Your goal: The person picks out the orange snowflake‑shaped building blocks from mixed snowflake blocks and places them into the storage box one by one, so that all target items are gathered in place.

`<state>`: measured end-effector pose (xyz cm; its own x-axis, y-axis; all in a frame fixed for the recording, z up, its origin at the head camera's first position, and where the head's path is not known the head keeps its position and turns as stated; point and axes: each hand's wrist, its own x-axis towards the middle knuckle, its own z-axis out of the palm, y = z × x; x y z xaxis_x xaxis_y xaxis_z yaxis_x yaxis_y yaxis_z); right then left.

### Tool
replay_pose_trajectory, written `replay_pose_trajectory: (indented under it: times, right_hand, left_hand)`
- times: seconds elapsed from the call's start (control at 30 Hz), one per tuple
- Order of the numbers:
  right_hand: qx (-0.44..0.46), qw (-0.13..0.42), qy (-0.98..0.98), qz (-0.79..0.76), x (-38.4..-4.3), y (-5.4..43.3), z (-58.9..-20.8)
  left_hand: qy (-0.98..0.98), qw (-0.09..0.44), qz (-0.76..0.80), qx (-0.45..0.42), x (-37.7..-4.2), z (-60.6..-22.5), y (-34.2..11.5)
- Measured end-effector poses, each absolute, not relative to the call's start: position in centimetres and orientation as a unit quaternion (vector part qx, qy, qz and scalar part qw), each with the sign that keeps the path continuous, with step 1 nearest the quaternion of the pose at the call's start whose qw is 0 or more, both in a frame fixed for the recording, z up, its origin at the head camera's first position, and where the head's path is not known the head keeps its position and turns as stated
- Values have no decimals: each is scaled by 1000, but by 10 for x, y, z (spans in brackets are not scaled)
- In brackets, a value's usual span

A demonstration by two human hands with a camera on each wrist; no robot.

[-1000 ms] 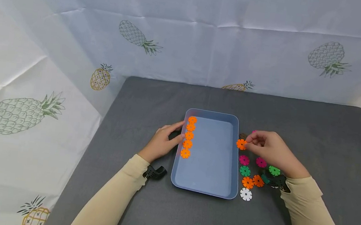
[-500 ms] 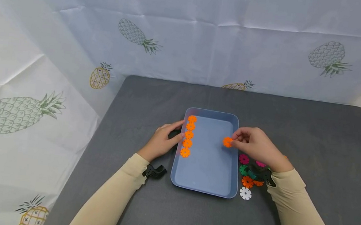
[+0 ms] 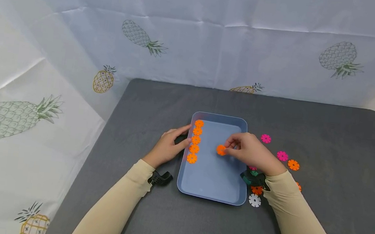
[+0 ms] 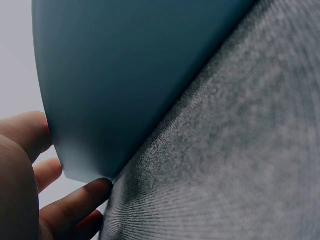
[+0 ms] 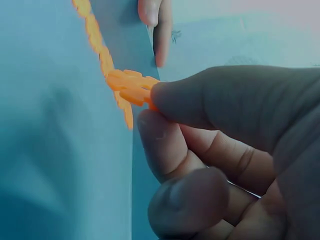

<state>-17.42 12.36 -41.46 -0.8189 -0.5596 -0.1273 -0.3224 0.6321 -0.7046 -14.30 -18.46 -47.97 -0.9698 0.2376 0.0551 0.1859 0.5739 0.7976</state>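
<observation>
My right hand (image 3: 248, 150) is over the blue tray (image 3: 213, 196), pinching an orange snowflake disc (image 3: 221, 150) between thumb and forefinger. The right wrist view shows the slotted edge of that disc (image 5: 131, 86) beyond the fingertips. Along the tray's left side runs a column of several orange discs (image 3: 196, 140), one below another. Against the left rim rests my left hand (image 3: 168, 145), its fingers extended and spread. Up close in the left wrist view, the left fingers (image 4: 77, 205) touch the outside of the tray wall (image 4: 115, 90).
Right of the tray lie loose discs: pink ones (image 3: 282, 156), orange ones (image 3: 293, 165) and a white one (image 3: 255, 200). Others, some green, are partly hidden under the right wrist. A grey cloth (image 3: 162, 221) covers the table, with a pineapple-print curtain (image 3: 194, 53) behind.
My right hand has carried the orange disc leftward from beside the tray's right rim to above the tray's middle. The left hand and the tray have stayed put.
</observation>
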Motion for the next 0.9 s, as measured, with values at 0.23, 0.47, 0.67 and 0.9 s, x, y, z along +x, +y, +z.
replay_pose_trajectory:
  times: [0.23,0.47,0.67,0.9]
  right_hand:
    - [-276,170,877,-356,-171,106,-416]
    - [-312,182,860,-361,-167,85,-416]
    - [-327,184,859,-349,-165,70,-418]
    - [-364,178,853,-330,-158,57,-428]
  left_hand:
    - [888,26,442,126,-144,-481,-185]
    - [887,27,445,115,-142,-482,-185]
    - [888,19,445,115,-143,-483,-185]
    - [888,21,442,128,-144,-483,-186]
